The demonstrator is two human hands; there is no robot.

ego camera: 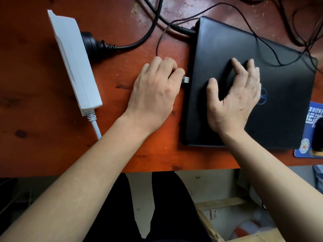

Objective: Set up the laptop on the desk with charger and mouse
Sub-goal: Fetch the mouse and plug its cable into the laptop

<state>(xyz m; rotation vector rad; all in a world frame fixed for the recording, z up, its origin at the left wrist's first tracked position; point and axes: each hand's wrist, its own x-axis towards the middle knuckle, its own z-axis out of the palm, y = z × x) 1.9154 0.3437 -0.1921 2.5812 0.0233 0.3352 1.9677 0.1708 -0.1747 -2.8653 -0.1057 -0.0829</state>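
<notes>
Head view: your left hand (pixel 155 91) is curled shut around the USB plug (pixel 186 79), metal tip poking out past the fingers and pointed at the left edge of the laptop (pixel 262 109), just beside it but not touching. Thin dark cable (pixel 158 44) runs up from that hand, loops over the counter (pixel 35 84) and crosses the laptop lid.

Your right hand (pixel 234 96) lies flat on the closed lid, fingers spread, palm down, holding nothing, just pressing on the laptop.

Laptop is black, lid shut, sitting tilted on the right part of the counter. Charger lead (pixel 181 29) meets its far left corner; can't tell whether it's fully seated.

White power strip (pixel 75 62) lies on the left side of the counter, well apart from the laptop, with a black plug (pixel 90 42) pushed into it and its thick cable curving away to the top.

Mouse (pixel 318 137) is at the right frame edge, on a blue mouse pad (pixel 310 116), partly cut off.
</notes>
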